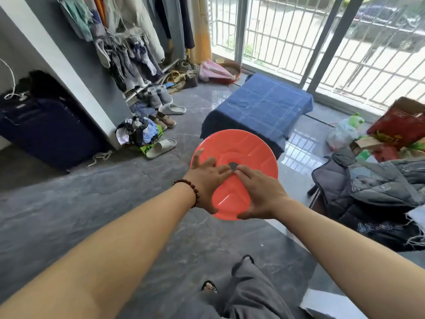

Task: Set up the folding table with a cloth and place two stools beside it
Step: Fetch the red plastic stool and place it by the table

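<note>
Both hands, left hand (208,180) and right hand (257,194), clamped on the orange stool (243,146), carried just short of the cloth-covered worktop (264,107).
Its moulded plastic seat looks light, stiff and rather slick; the near rim, thumbs underneath, seems the surest hold.

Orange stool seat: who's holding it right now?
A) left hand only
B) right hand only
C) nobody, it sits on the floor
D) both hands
D: the left hand, the one with the bead bracelet, and the right hand both rest on the orange stool seat, thumbs hooked under its near rim, just short of the blue-clothed table.
</note>
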